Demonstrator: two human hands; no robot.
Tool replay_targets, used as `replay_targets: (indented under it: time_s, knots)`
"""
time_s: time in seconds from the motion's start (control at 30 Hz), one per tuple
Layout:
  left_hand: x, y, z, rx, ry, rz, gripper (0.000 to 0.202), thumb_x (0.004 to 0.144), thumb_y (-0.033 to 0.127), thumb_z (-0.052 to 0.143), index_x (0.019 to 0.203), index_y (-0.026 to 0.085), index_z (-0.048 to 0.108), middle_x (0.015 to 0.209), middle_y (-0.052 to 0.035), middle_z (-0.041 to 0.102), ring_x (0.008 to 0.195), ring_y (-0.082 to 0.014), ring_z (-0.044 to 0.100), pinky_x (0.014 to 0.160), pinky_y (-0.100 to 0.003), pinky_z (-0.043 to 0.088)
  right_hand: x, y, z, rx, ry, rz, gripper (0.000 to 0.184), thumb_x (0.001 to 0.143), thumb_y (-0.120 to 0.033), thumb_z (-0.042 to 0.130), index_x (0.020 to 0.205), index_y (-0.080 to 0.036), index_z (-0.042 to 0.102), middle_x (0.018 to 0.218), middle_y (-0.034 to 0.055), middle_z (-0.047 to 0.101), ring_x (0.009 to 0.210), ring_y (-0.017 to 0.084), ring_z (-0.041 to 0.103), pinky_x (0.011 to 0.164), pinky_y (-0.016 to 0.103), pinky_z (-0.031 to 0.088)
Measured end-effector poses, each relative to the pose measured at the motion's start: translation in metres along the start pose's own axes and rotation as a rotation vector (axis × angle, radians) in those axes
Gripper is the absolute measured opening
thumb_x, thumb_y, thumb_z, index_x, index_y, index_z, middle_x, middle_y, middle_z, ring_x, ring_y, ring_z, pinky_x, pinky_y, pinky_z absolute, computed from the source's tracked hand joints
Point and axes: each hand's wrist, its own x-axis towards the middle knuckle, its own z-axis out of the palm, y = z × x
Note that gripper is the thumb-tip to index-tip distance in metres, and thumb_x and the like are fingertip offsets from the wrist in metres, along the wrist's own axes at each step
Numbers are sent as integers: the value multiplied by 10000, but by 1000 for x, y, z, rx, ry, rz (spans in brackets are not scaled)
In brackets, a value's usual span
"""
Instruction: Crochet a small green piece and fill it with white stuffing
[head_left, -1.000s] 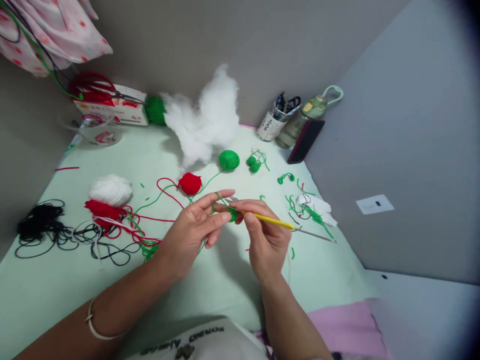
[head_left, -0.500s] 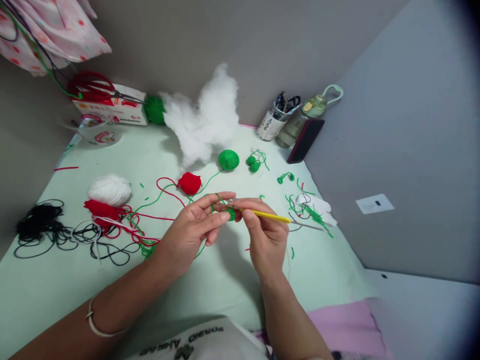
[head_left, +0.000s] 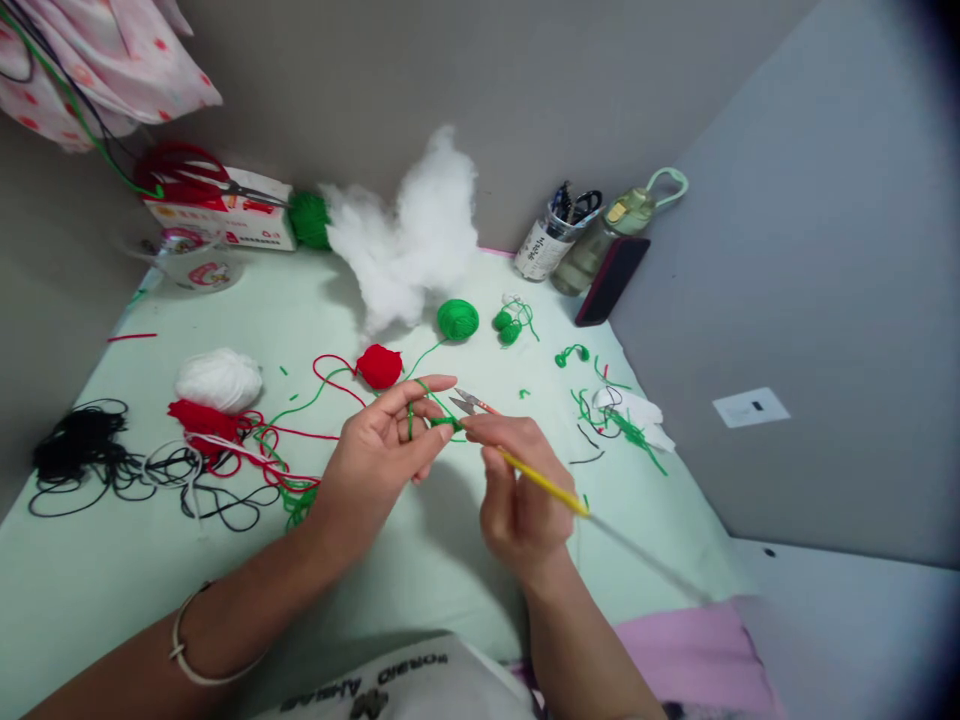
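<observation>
My left hand [head_left: 379, 440] pinches a small piece of green crochet [head_left: 448, 422] between thumb and fingers. Green yarn loops round its raised index finger and trails toward the green yarn ball [head_left: 457, 320]. In my right hand [head_left: 529, 490] is a crochet hook [head_left: 551, 487] with a yellow grip, its back end pointing down to the right. The hook's tip is at the green piece, mostly hidden by my fingers. Just beyond my right fingertips lie thread snips [head_left: 474, 402] with pointed blades.
Left of my hands are a red yarn ball [head_left: 379, 367], a white yarn ball [head_left: 219, 380] and tangled black yarn [head_left: 79, 440]. White stuffing [head_left: 409, 235] sits at the back. A pen cup [head_left: 546, 245], bottle [head_left: 585, 255] and phone [head_left: 611, 283] line the back right. Green scraps [head_left: 634, 432] lie right.
My right hand has tilted, so the hook's back end has swung downward. The two hands have moved slightly apart, and the thread snips behind them now show.
</observation>
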Motion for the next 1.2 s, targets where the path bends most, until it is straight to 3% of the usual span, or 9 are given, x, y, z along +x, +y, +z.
replay_targets:
  time_s: [0.1, 0.17, 0.27, 0.4, 0.5, 0.67, 0.77, 1.07, 1.2]
  knots:
    - [-2, -2, 3, -80, -11, -32, 405, 837, 201, 820, 1232, 243, 740, 789, 57, 587, 534, -9, 455, 511, -128, 380, -5, 3, 5, -213, -5, -126, 310, 958, -72, 595, 1220, -211, 686, 1021, 98, 754, 922, 204, 712, 817, 370, 631]
    - [-1, 0, 2, -178, -102, -168, 441, 859, 246, 804, 1291, 214, 715, 636, 79, 514, 482, -19, 397, 474, -129, 339, -5, 3, 5, -238, 27, -102, 328, 947, -72, 623, 1205, -252, 715, 1057, 87, 751, 944, 201, 715, 815, 362, 633]
    - [2, 6, -1, -319, -198, -319, 434, 855, 253, 801, 1267, 140, 728, 522, 111, 379, 446, -21, 261, 426, -130, 245, 0, 2, 1, 32, 103, 112, 261, 988, -122, 576, 1132, -259, 744, 979, 62, 755, 855, 188, 715, 746, 360, 623]
    - [6, 10, -4, -346, -190, -275, 361, 845, 201, 795, 1201, 157, 761, 507, 107, 381, 448, -23, 218, 429, -140, 226, 8, 1, -3, 454, 168, 488, 207, 1028, -271, 553, 977, -227, 748, 852, 38, 728, 688, 154, 660, 626, 324, 575]
    - [7, 9, -5, -297, -174, -247, 306, 857, 204, 784, 1162, 186, 774, 476, 109, 365, 440, -29, 218, 436, -147, 221, 10, 1, -3, 511, 147, 562, 192, 1011, -313, 601, 952, -223, 761, 889, 46, 745, 730, 156, 671, 664, 325, 573]
    - [8, 9, -6, -246, -147, -198, 309, 851, 220, 796, 1158, 191, 781, 494, 109, 349, 449, -30, 226, 450, -164, 214, 11, 3, -3, 585, 203, 589, 179, 1005, -292, 617, 935, -229, 770, 849, 27, 736, 685, 137, 667, 648, 305, 563]
    - [6, 9, -5, -195, -193, -193, 342, 853, 267, 803, 1190, 215, 771, 542, 88, 444, 445, -34, 263, 444, -190, 211, 11, 3, -2, 595, 160, 569, 174, 1001, -299, 623, 938, -227, 769, 852, 31, 736, 687, 143, 663, 629, 306, 556]
    - [5, 4, 0, -257, -160, -223, 367, 821, 252, 834, 1176, 182, 777, 674, 52, 548, 468, -13, 338, 444, -158, 270, 2, 0, 1, 26, 12, 113, 359, 939, -57, 640, 1183, -293, 758, 1078, 65, 756, 964, 193, 716, 797, 354, 595]
    - [9, 7, -4, -396, -179, -281, 288, 818, 196, 816, 1098, 130, 804, 622, 73, 437, 466, -9, 234, 412, -139, 221, 7, 3, -4, 243, 152, 343, 203, 1001, -178, 592, 1044, -257, 774, 921, 44, 744, 762, 163, 696, 665, 323, 588]
